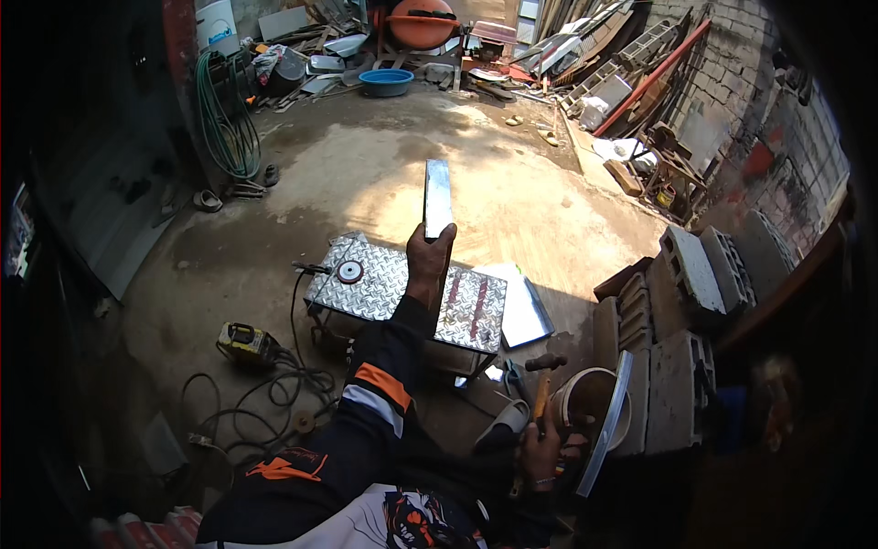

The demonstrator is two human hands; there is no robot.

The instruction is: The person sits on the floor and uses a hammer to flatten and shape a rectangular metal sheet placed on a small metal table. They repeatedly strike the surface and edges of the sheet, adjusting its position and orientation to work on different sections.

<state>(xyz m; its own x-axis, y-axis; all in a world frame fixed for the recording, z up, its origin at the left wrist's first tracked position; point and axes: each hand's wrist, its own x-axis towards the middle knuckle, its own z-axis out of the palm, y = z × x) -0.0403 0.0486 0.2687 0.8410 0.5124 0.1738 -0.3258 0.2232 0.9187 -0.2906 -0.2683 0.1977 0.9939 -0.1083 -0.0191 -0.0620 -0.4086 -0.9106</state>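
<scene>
My left hand [428, 259] is stretched out over the low diamond-plate table [380, 293], its fingers wrapped round a flat, shiny metal bar [438, 197] that points away from me. My right hand [540, 448], down at the lower right, grips a hammer [543, 395] by its wooden handle, head up. Close by that hand are a pale bucket [572, 395] and a long metal strip [605, 425] slanting across its right side. An angle grinder [349, 272] with a round disc lies on the table's left part.
Left of the table a yellow-and-black power tool [247, 342] sits on the floor among coiled black cables [283, 389]. Concrete blocks [692, 270] are stacked at the right. A bright metal sheet [523, 311] lies behind the table. Farther back stand a blue basin [386, 82] and an orange mixer [421, 23].
</scene>
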